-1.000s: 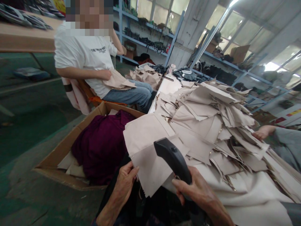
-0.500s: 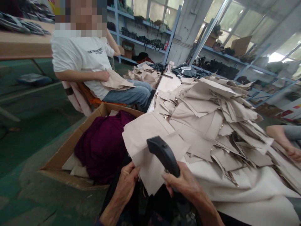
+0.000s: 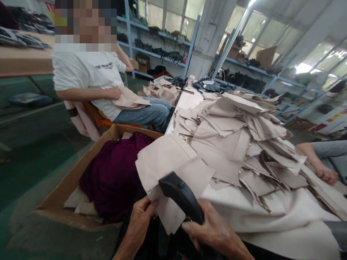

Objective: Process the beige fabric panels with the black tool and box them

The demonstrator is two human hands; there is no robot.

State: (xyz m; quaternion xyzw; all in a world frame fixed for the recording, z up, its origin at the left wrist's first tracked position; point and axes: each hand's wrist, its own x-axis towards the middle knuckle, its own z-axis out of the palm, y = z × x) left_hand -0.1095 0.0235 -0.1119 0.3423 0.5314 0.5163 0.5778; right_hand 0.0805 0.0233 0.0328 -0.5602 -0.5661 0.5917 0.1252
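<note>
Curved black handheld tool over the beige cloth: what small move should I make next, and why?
I'd probably draw the flat beige cloth piece slightly tauter with the left hand: it pinches the cloth's near edge, while the right hand grips the curved black handheld tool in front of the cloth. Whether tool and cloth touch isn't clear.

Tool (image 3: 183, 193) in right hand (image 3: 210, 225): black. Fabric (image 3: 164, 157) at left hand (image 3: 141, 220): plain beige. Cloth (image 3: 114, 177) left of grip: dark purple. Sheet (image 3: 244, 213) right of grip: cream. Shirt (image 3: 82, 74) beyond grip: white, dark lettering.
</note>
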